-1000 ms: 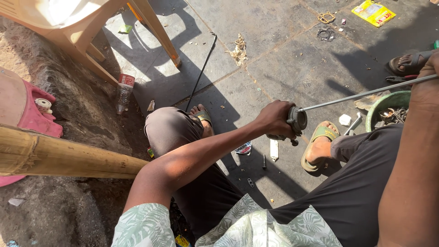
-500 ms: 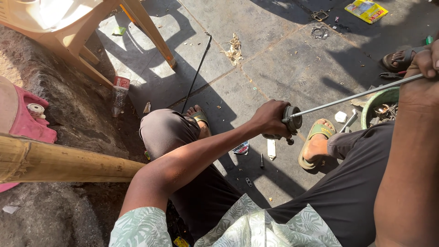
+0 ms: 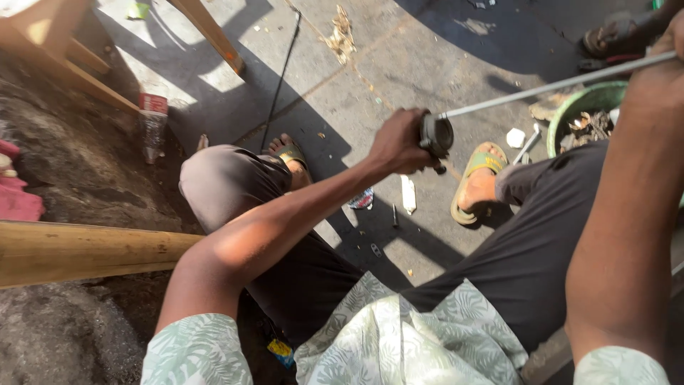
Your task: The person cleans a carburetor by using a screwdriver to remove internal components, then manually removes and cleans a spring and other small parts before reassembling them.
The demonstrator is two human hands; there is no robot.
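Two hands work one long metal rod (image 3: 548,87), which runs from the centre of the scene up to the far right. Left hand (image 3: 400,142) is clenched round a dark round fitting (image 3: 436,134) at the rod's near end, apparently to steady it. Right hand (image 3: 666,50) lies along the rod at the far right edge; its fingers are cut off, so their grip cannot be told. Green basin (image 3: 578,100) of scrap sits just beyond the right knee, within reach. Bamboo pole (image 3: 85,249) lies at left.
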